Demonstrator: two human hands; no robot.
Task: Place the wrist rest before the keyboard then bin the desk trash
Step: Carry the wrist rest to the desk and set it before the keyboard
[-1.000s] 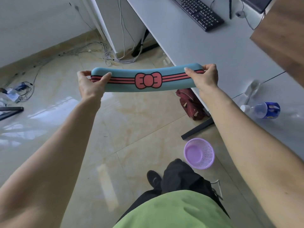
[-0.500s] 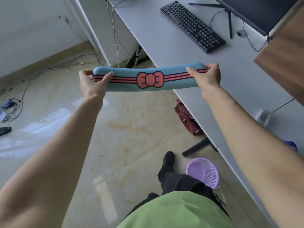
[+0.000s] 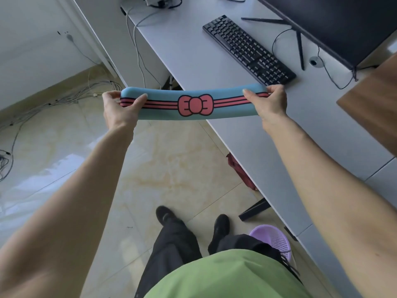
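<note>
I hold a long blue wrist rest (image 3: 167,105) with pink stripes and a pink bow, level in the air over the desk's near edge. My left hand (image 3: 120,109) grips its left end and my right hand (image 3: 269,102) grips its right end. The black keyboard (image 3: 247,48) lies on the grey desk (image 3: 193,52), just beyond my right hand. A purple mesh bin (image 3: 275,239) stands on the floor beside the desk, partly hidden by my leg. No desk trash shows in this view.
A dark monitor (image 3: 335,22) on thin legs stands behind the keyboard, with cables trailing. A brown wooden panel (image 3: 373,97) lies at the right. A dark red bag (image 3: 240,171) sits under the desk. Loose cables (image 3: 53,102) run along the floor by the wall.
The view has swung up and along the desk, bringing the keyboard and monitor into sight. The wrist rest, still in both hands, is now closer to the keyboard. The bottle at right has left view.
</note>
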